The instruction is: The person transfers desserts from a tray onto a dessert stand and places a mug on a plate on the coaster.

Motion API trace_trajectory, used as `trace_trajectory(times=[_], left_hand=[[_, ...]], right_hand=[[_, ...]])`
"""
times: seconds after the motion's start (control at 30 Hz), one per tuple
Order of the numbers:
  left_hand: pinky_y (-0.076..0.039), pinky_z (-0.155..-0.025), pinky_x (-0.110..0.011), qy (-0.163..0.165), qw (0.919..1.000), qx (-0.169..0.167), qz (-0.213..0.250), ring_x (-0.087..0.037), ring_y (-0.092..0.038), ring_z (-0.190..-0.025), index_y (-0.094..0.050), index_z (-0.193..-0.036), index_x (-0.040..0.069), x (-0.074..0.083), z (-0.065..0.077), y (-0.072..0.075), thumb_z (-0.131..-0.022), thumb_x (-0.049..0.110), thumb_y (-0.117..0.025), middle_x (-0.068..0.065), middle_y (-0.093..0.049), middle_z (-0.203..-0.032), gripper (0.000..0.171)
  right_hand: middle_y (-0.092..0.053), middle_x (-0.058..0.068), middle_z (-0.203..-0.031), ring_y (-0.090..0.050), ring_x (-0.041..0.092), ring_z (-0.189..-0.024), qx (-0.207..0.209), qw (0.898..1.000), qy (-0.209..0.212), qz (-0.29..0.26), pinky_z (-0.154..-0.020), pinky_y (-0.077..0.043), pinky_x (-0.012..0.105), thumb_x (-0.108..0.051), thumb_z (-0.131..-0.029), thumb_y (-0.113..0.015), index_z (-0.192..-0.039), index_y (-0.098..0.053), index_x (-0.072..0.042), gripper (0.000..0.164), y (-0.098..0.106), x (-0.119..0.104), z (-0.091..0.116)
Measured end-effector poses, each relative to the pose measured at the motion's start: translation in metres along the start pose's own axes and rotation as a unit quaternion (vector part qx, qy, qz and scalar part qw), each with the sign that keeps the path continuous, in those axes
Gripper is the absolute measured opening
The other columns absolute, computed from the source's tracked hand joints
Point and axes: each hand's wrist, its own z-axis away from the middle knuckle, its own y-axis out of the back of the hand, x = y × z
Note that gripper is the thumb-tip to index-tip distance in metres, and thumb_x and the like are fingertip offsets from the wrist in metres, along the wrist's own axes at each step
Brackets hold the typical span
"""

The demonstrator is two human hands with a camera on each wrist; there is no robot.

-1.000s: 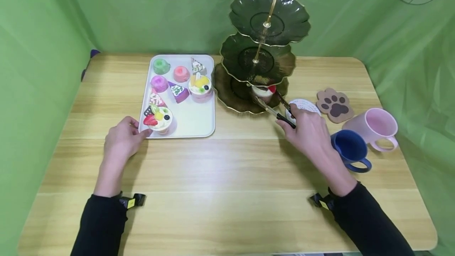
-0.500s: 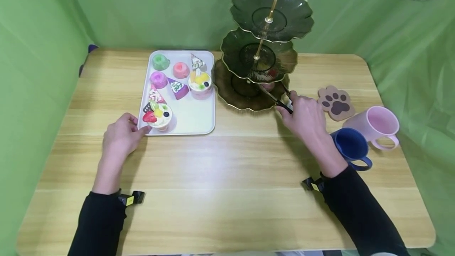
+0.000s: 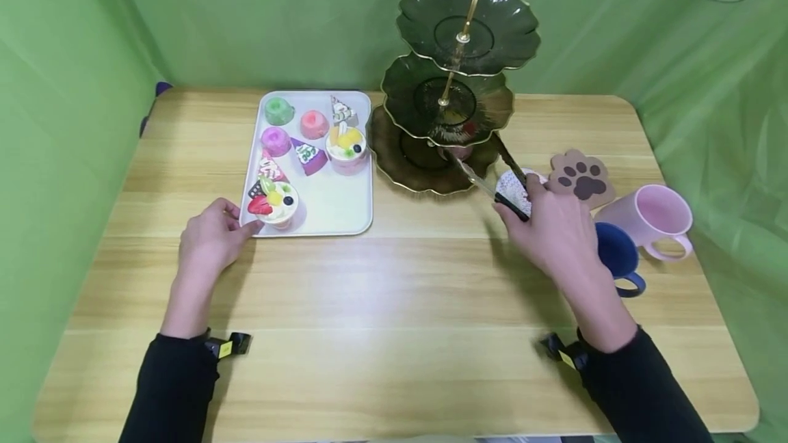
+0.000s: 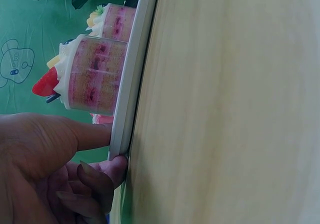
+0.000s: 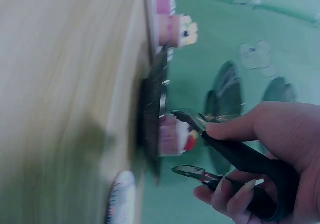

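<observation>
My left hand pinches the near left corner of a white tray between thumb and fingers. On it, beside that hand, stands a fruit-topped cake cup. My right hand holds a pair of black-handled tongs, their arms spread apart. Their tips reach the bottom plate of a three-tier stand, where another cake cup sits upright. From above, the middle tier partly hides this cup. In the right wrist view the tongs' tips look apart from it.
More toy desserts lie on the tray, among them a second fruit cup and a green cake. Right of the stand are a white speckled disc, a paw-shaped coaster, a blue mug and a pink mug.
My right hand went toward the stand, then drew back to the right. The tongs have spread wider, and the cup stays on the bottom plate. My left hand keeps its place on the tray.
</observation>
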Motion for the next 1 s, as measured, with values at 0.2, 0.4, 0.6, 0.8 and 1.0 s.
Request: trace_trajectory(times=[0.2, 0.4, 0.6, 0.8, 1.0], left_hand=[[-0.035, -0.059, -0.035, 0.007, 1.0, -0.004, 0.002, -0.026, -0.051, -0.069, -0.05, -0.104, 0.005, -0.002, 0.0, 0.001, -0.083, 0.046, -0.064, -0.012, -0.06, -0.086, 0.048], [-0.035, -0.059, -0.034, 0.008, 0.9999, -0.005, 0.005, -0.027, -0.051, -0.07, -0.05, -0.104, 0.005, -0.002, -0.001, 0.0, -0.083, 0.047, -0.064, -0.012, -0.06, -0.087, 0.049], [-0.036, -0.058, -0.034, -0.005, 0.9999, 0.005, 0.008, -0.025, -0.051, -0.068, -0.05, -0.104, 0.006, -0.004, 0.0, -0.002, -0.083, 0.047, -0.064, -0.01, -0.06, -0.085, 0.048], [-0.036, -0.058, -0.034, -0.013, 0.9998, 0.015, 0.007, -0.025, -0.052, -0.069, -0.051, -0.103, 0.006, -0.005, 0.0, -0.002, -0.083, 0.048, -0.064, -0.01, -0.059, -0.085, 0.048], [-0.035, -0.059, -0.034, -0.009, 0.9998, 0.016, 0.007, -0.025, -0.051, -0.069, -0.051, -0.102, 0.006, -0.004, 0.0, -0.002, -0.082, 0.047, -0.065, -0.01, -0.059, -0.084, 0.047]], right_hand=[[-0.06, 0.017, -0.087, -0.057, 0.031, -0.061, 0.005, 0.999, 0.047, -0.025, -0.047, -0.043, 0.045, -0.051, -0.079, -0.066, -0.118, -0.058, 0.0, 0.064, 0.009, -0.019, 0.027], [-0.062, 0.011, -0.091, -0.058, 0.025, -0.065, 0.001, 0.993, 0.094, -0.07, -0.053, -0.046, 0.04, -0.052, -0.078, -0.066, -0.121, -0.058, -0.003, 0.066, -0.006, -0.053, 0.027], [-0.062, 0.011, -0.098, -0.058, 0.024, -0.065, -0.011, 0.988, 0.135, -0.078, -0.053, -0.046, 0.039, -0.052, -0.079, -0.064, -0.125, -0.056, -0.004, 0.067, -0.025, -0.086, 0.011], [-0.056, 0.01, -0.088, -0.051, 0.024, -0.054, 0.009, 0.988, 0.143, -0.052, -0.046, -0.043, 0.039, -0.048, -0.08, -0.065, -0.124, -0.054, -0.002, 0.064, -0.036, -0.107, -0.009], [-0.053, 0.009, -0.084, -0.052, 0.026, -0.057, 0.003, 0.99, 0.139, -0.035, -0.046, -0.043, 0.04, -0.046, -0.08, -0.067, -0.121, -0.054, -0.003, 0.061, -0.04, -0.115, -0.028]])
